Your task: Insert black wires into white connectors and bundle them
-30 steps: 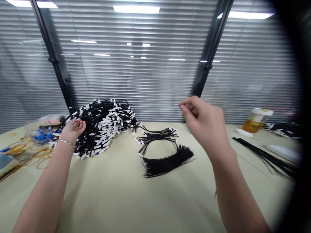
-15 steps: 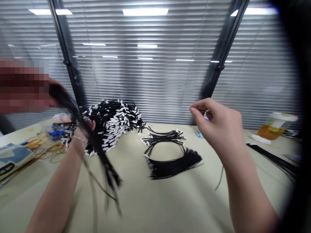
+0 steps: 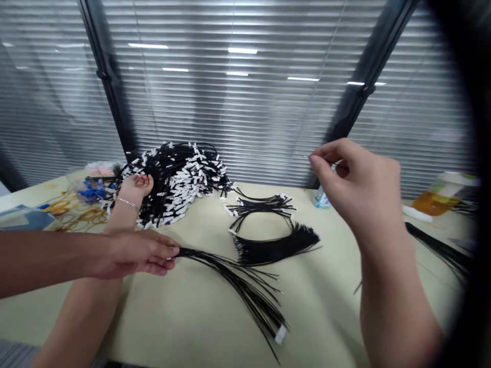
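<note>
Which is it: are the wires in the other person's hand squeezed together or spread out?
Spread out at the far end: the black wires fan apart over the table, though they're pinched together at the co-worker's hand.

From my remote station I log cable heap (image 3: 184, 179) left on table (image 3: 184, 322), rubber bands (image 3: 82, 217) left of it, wire sheaf (image 3: 278, 246) to its right, loose bundle (image 3: 232, 277) before sheaf, jar (image 3: 433, 202) far right, blinds (image 3: 230, 112) behind everything.
</note>
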Action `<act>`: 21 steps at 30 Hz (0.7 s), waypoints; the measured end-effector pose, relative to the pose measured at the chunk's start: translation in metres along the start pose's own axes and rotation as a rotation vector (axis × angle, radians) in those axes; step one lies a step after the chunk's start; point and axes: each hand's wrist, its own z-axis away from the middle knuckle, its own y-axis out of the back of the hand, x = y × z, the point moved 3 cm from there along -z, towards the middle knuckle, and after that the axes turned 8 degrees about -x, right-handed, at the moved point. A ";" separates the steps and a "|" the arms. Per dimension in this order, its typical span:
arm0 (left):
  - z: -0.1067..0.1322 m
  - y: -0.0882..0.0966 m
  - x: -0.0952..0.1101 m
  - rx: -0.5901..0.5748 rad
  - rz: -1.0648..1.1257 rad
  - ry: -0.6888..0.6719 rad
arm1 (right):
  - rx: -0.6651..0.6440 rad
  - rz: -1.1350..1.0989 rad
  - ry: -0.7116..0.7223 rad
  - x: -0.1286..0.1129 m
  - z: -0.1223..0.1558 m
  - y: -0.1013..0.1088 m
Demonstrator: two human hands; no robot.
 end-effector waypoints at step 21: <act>-0.019 0.010 -0.048 0.357 0.732 0.100 | 0.009 0.017 0.041 0.002 0.000 -0.005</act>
